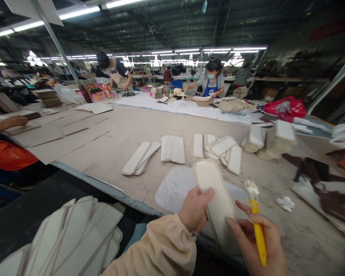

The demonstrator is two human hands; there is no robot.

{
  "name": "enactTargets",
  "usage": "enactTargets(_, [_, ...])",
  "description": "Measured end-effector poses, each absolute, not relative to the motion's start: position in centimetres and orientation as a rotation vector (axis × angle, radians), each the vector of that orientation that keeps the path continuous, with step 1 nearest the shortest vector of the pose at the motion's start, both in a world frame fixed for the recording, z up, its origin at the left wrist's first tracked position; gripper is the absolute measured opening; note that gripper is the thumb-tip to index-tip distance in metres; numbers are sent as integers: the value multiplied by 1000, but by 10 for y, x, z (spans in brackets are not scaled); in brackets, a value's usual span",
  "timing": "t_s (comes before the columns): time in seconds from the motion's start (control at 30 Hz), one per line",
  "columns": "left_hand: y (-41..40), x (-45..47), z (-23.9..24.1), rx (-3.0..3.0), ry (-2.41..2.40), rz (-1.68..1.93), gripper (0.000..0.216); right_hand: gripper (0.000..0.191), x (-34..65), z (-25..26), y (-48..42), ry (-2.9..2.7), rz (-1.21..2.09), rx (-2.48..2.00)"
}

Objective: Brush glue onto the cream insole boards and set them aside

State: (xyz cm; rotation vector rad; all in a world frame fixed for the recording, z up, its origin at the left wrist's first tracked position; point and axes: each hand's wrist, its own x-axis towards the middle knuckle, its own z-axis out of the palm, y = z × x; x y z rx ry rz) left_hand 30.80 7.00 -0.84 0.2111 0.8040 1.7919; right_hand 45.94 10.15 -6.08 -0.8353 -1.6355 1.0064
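Note:
My left hand (pixel 194 209) is closed on a long cream insole-shaped board (pixel 215 199), holding it tilted above the table's near edge. My right hand (pixel 260 239) grips a yellow-handled brush (pixel 257 226) whose white, glue-laden bristles point up beside the board's right edge; a fingertip of that hand touches the board's lower part. Under the board lies a white, smeared pad (pixel 175 188) on the table.
Several cream boards (pixel 172 149) lie fanned in groups across the wide table (pixel 126 130), with taller stacks (pixel 276 140) at right. A fanned pile of boards (pixel 74 234) sits at lower left. Other people work at the far end and at left. Dark straps (pixel 319 180) lie at right.

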Motion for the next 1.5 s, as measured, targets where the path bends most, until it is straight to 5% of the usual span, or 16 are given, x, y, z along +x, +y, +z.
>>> enactTargets(0.67, [79,273,-13,90,838,1743,21,46,457,-51,92,-1548,1245,-774])
enactTargets(1.5, [80,277,-12,114,879,1785,33,44,459,-59,94,-1652,1143,-911])
